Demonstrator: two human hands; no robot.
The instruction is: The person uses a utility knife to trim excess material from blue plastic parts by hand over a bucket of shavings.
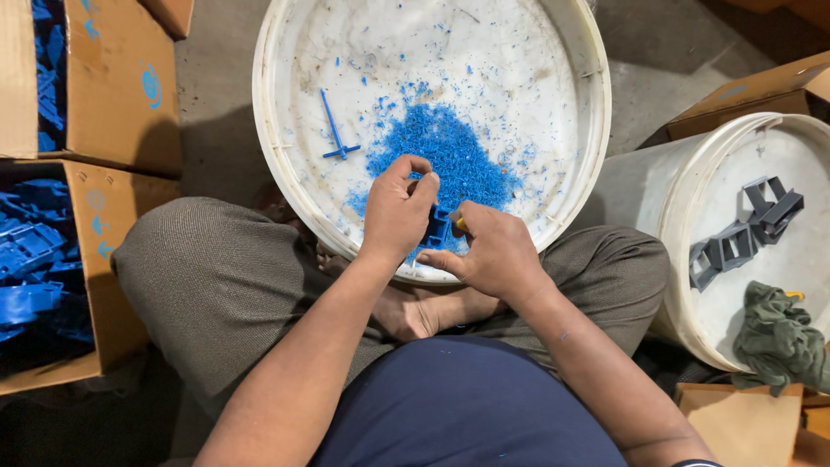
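My left hand [396, 212] grips a small blue plastic part [437, 228] over the near rim of a wide white bucket [277, 164]. My right hand [491, 251] is closed on a small tool with a yellow bit [461, 224] showing, its tip against the part. A heap of blue plastic shavings [450, 156] lies in the bucket just beyond my hands, and a thin blue T-shaped piece [335, 131] lies to its left. I sit cross-legged with the bucket against my knees.
Cardboard boxes with blue plastic parts [30, 259] stand at the left. At the right a second white bucket [683, 285] holds grey plastic frames [743, 229] and a green cloth [778, 342]. More cardboard [743, 91] lies behind it, on a concrete floor.
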